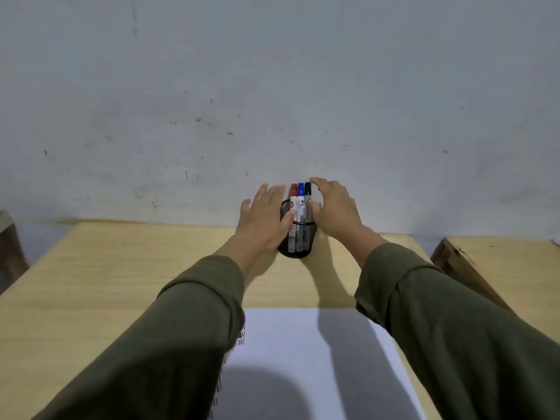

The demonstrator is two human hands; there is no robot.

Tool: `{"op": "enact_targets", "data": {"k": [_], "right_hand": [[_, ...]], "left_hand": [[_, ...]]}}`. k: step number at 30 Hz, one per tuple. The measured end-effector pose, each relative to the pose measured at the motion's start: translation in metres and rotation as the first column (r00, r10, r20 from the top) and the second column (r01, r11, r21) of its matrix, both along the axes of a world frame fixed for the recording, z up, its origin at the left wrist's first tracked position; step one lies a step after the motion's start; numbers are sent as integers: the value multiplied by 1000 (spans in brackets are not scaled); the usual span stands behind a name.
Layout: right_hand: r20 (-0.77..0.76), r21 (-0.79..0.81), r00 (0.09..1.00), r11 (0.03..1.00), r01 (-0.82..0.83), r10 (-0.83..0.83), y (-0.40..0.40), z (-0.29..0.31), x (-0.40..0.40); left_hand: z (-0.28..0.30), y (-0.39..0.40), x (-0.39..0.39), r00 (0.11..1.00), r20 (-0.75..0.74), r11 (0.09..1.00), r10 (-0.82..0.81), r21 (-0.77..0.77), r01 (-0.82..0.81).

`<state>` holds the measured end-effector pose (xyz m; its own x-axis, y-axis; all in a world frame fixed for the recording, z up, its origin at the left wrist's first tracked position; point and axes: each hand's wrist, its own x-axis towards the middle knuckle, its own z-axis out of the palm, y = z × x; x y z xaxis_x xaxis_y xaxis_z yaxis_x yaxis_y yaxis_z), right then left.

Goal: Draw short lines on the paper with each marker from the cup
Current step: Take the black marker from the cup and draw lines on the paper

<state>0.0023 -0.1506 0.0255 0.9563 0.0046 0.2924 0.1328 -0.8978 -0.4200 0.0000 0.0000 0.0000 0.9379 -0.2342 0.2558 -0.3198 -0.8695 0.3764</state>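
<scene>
A black mesh cup (298,237) stands at the far edge of the wooden table (121,283), against the wall. Three markers stand in it side by side: a red-capped marker (293,197), a blue-capped marker (300,197) and a black-capped marker (308,192). My left hand (263,215) lies against the cup's left side, fingers spread, thumb across the rim. My right hand (331,207) curves around the right side, fingertips near the black marker's cap; it holds nothing that I can see. White paper (303,359) lies near me, with short red and dark lines (241,339) along its left edge, partly under my left sleeve.
A pale scuffed wall (272,101) rises right behind the cup. A second wooden surface (500,268) stands to the right, across a narrow gap. A dark object (9,237) sits at the far left edge. My shadow falls on the paper.
</scene>
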Motion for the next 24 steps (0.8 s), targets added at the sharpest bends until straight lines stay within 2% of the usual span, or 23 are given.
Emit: {"op": "enact_targets", "data": {"k": [7, 14, 24], "right_hand": [[-37, -50, 999, 999, -11, 9, -9, -6, 20], [-8, -45, 999, 998, -42, 42, -18, -9, 29], [38, 205, 998, 977, -55, 48, -8, -7, 16]], "left_hand": [[-22, -2, 6, 999, 3, 998, -54, -21, 54], [-32, -2, 8, 998, -3, 998, -55, -14, 55], [-26, -5, 2, 999, -40, 997, -32, -70, 29]]}}
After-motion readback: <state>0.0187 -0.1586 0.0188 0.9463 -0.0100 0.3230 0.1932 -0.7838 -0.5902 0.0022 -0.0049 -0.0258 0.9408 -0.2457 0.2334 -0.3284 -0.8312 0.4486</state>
